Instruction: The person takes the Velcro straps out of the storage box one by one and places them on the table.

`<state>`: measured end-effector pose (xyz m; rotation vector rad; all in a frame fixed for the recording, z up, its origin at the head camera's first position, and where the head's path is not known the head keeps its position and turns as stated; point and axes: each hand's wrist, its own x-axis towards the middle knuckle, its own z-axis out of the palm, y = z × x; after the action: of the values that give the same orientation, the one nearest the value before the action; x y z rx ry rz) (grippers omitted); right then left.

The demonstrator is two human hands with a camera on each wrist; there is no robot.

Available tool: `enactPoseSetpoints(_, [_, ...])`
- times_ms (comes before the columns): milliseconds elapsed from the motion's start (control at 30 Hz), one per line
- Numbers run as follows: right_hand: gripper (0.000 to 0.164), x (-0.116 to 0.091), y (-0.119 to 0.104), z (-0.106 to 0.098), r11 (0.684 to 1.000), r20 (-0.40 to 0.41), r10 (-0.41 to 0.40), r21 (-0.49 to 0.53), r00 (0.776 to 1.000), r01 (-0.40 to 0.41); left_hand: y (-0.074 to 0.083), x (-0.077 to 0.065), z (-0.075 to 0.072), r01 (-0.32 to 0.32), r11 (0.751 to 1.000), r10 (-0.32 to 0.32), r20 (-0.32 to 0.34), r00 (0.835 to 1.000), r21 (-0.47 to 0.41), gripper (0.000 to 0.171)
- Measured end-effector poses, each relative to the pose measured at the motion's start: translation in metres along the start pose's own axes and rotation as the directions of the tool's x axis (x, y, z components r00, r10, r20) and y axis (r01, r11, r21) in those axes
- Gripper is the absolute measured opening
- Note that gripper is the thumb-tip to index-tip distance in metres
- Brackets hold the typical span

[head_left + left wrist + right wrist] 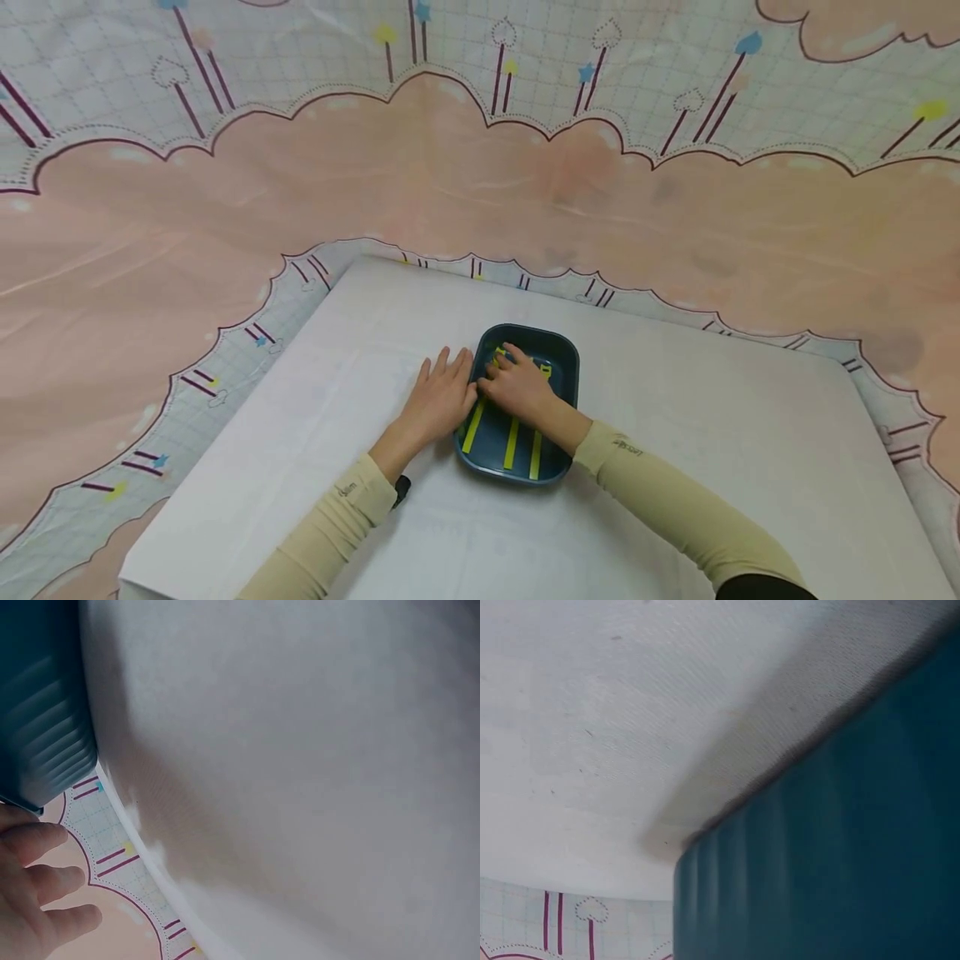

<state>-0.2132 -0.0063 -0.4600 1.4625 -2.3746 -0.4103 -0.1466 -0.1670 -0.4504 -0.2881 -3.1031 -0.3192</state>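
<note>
A dark teal plastic tub with rounded corners sits on the white table. Long yellow strips lie lengthwise on its floor, with smaller yellow pieces near the far end. My left hand rests along the tub's left rim, fingers extended forward; its fingers also show beside the tub in the left wrist view. Reaching in over the right side, my right hand has its fingers spread over the left and far part of the floor, covering part of the strips. What lies under its fingertips is hidden.
The white tabletop extends around the tub on all sides. Beyond its edges hangs or lies a peach and white patterned cloth. In the right wrist view, the tub's ribbed outer wall fills the lower right.
</note>
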Motion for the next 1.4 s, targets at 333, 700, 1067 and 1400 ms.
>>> enactPoseSetpoints(333, [0.024,0.003,0.007,0.009,0.995,0.019,-0.059,0.078,0.998,0.058,0.001,-0.001,-0.003,0.012,1.0,-0.012,0.019,1.0,-0.009,0.056])
enactPoseSetpoints(700, [0.019,0.001,0.015,0.012,0.984,-0.096,-0.177,-0.007,0.979,0.177,0.001,-0.002,0.001,0.013,1.0,-0.012,0.002,1.0,-0.009,0.055])
enactPoseSetpoints(1067, [0.01,-0.002,0.02,0.012,0.965,-0.218,-0.244,-0.152,0.945,0.214,0.004,-0.003,0.002,-0.007,1.0,0.007,-0.016,1.0,-0.007,0.054])
enactPoseSetpoints(1400, [0.012,-0.013,0.038,-0.005,0.971,-0.307,-0.236,-0.116,0.922,0.21,0.002,-0.002,0.003,0.01,1.0,-0.01,-0.022,1.0,-0.002,0.056])
